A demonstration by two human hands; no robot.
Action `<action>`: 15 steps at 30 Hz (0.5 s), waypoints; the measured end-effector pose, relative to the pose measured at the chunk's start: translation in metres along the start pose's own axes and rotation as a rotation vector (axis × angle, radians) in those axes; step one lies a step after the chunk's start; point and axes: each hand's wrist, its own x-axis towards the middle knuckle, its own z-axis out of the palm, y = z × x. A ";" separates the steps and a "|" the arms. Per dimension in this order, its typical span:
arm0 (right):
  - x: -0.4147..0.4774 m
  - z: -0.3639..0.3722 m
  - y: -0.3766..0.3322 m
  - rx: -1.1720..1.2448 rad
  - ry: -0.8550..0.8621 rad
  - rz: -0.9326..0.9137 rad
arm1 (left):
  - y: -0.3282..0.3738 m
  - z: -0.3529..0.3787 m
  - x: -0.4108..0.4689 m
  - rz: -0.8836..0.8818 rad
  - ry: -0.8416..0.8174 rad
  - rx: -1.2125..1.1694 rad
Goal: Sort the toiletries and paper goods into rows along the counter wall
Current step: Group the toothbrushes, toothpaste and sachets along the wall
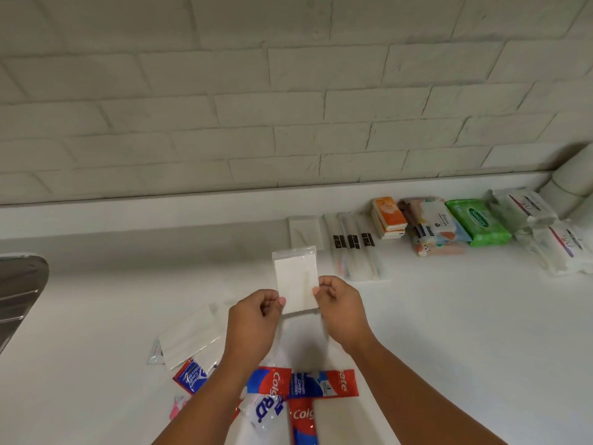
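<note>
Both the left hand [256,311] and right hand [337,300] pinch a clear packet [296,281] at frame centre, above the bench [449,316]. Held only by its corners, the slick film could slip short of the row [417,226] at upper right.

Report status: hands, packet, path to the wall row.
Holding: left hand and right hand pinch the white packet above the counter. A matching packet lies left of the toothbrush packs. Path looks clear.
</note>
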 end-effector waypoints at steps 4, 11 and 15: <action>0.027 -0.007 -0.011 -0.177 0.042 -0.075 | 0.008 0.016 0.041 -0.057 -0.012 -0.087; 0.089 -0.007 -0.027 -0.529 0.005 -0.153 | 0.031 0.039 0.115 -0.166 -0.064 -0.106; 0.113 -0.004 -0.030 -0.657 -0.050 -0.125 | 0.025 0.052 0.144 -0.221 -0.053 -0.065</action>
